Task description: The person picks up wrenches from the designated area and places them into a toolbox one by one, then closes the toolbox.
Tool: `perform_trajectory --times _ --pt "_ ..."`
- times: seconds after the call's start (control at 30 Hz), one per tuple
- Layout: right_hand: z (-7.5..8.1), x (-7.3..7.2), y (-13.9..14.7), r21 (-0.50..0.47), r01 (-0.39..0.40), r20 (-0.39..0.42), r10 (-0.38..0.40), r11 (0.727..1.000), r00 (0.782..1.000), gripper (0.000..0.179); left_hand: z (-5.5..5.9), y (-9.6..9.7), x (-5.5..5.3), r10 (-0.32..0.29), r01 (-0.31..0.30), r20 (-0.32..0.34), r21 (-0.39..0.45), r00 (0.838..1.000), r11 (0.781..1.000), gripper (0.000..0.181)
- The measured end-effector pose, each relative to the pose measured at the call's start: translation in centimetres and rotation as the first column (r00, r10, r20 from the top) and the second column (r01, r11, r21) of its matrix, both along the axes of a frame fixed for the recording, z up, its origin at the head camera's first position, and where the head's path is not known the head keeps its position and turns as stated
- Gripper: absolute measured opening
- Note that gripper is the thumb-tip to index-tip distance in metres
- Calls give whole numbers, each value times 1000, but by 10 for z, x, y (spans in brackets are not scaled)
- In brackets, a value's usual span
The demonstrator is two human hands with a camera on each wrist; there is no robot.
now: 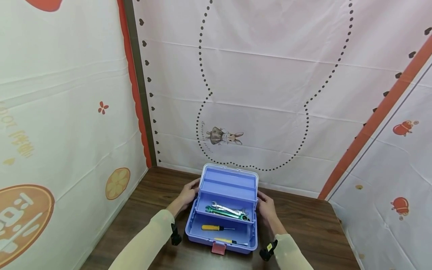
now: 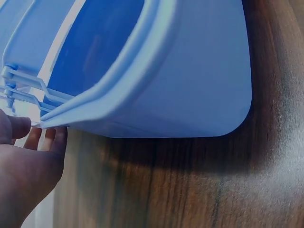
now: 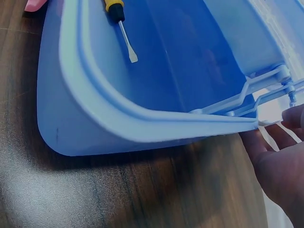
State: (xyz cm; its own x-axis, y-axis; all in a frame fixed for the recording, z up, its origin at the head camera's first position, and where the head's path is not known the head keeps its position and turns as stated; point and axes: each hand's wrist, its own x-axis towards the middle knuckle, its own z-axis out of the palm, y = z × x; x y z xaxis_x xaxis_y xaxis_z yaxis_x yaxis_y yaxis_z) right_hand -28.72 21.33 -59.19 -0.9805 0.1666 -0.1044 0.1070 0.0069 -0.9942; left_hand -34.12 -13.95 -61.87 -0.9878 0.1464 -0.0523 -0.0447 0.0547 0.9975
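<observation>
A blue plastic toolbox (image 1: 197, 237) stands on the table with its lid (image 1: 230, 182) tilted up and back. Its raised tray (image 1: 203, 205) holds a silver wrench (image 1: 224, 207), a green wrench (image 1: 222, 213) and other wrenches partly hidden among them. Two yellow-handled screwdrivers lie in the bottom, one farther back (image 1: 210, 227) and one near the front wall (image 1: 224, 240). My left hand (image 2: 31, 166) grips the box's rear left corner, thumb above the edge and fingers below. At the opposite rear corner, my right hand (image 3: 282, 161) grips in the same manner, beside the hinge arms.
A pinkish-red latch (image 1: 218, 248) hangs at the toolbox's front. Brown wood-grain table (image 1: 303, 232) extends on both sides. Printed cloth walls (image 1: 256, 93) stand behind the table and to the left and right.
</observation>
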Motion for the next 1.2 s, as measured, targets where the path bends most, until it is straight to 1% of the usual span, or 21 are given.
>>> perform_trajectory --times 0.07,0.13,0.23,0.37,0.47,0.57,0.7,0.8,0.87,0.93,1.03,1.13,1.2 --pt "3 1 0 -27 0 -15 0 1000 1000 43 3 1 1 3 -3 3 29 1000 1000 52" --pt "7 3 0 -33 2 -20 -2 999 1000 41 6 1 1 8 -9 19 61 1000 998 51" --pt "13 6 1 13 4 -21 -3 1000 1000 41 13 2 2 17 -23 59 102 998 995 48" --pt "20 8 3 81 7 -9 -6 997 1000 43 21 1 3 36 -49 105 116 994 992 46" --pt "23 9 4 97 3 -8 -2 995 1000 45 26 0 4 37 -51 118 122 992 991 45" --pt "27 10 5 111 -1 -19 3 994 1000 48 30 0 6 29 -43 117 122 993 992 47" --pt "31 14 6 171 -6 -24 10 985 1000 51 36 1 10 28 -41 117 110 993 993 52" --pt "35 18 8 236 -11 -14 15 972 1000 54 42 1 15 36 -46 117 78 992 996 57" --pt "38 22 9 269 -26 -14 31 963 999 57 47 1 18 49 -52 115 30 992 998 61" --pt "41 24 10 292 -40 -14 46 955 999 59 54 0 23 65 -61 105 -37 992 997 61" --pt "46 28 12 309 -66 -16 74 949 997 61 64 -3 30 80 -68 95 -123 992 990 60" --pt "52 33 13 311 -86 -11 94 947 996 63 72 -6 36 83 -66 99 -160 992 985 60" --pt "55 36 14 303 -107 -11 115 947 993 66 76 -7 40 83 -65 101 -167 991 984 62"
